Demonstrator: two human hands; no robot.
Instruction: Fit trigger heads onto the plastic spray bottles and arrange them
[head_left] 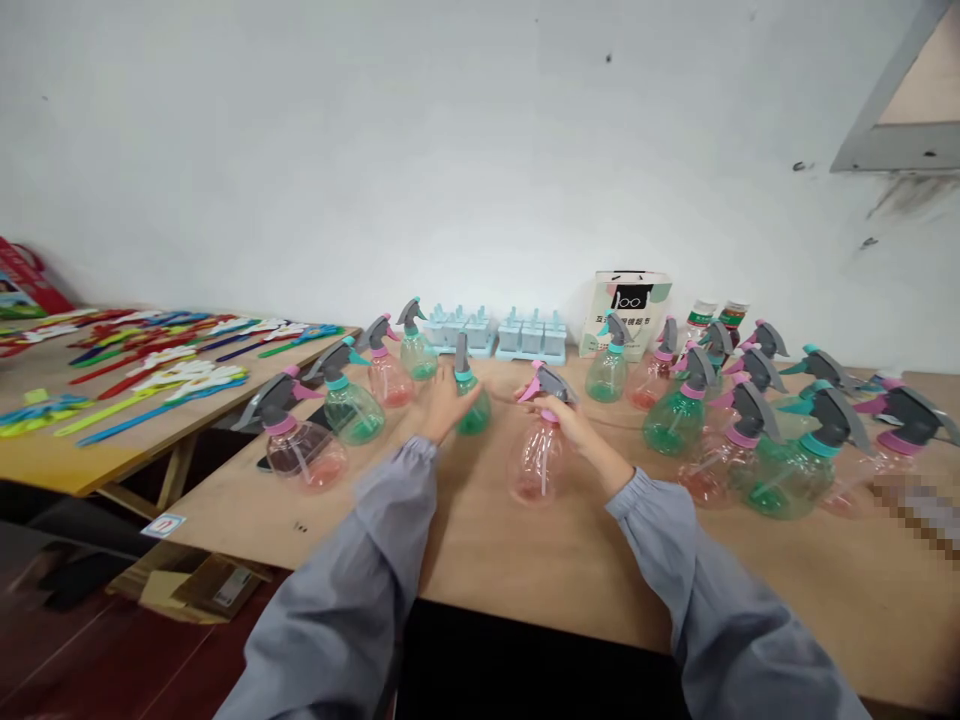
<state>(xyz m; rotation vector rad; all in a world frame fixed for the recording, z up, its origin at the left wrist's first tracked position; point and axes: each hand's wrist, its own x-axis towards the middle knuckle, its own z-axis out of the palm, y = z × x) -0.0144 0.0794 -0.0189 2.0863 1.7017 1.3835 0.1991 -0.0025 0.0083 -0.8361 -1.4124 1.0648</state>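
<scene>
Near the middle of the wooden table (525, 590) stands a clear pink spray bottle (534, 465) with a grey and pink trigger head. My right hand (562, 415) is closed round the neck and trigger of this bottle. Behind and to its left is a green spray bottle (474, 408) with a grey nozzle. My left hand (448, 405) lies against the left side of that bottle, its fingers apart; whether it grips the bottle is hard to see. Both bottles are upright.
More pink and green spray bottles stand left (306, 458) and right (675, 420). Light blue moulds (532, 340) and a printed bag (626, 315) are by the wall. Colourful plastic pieces (165, 385) cover another table at the left.
</scene>
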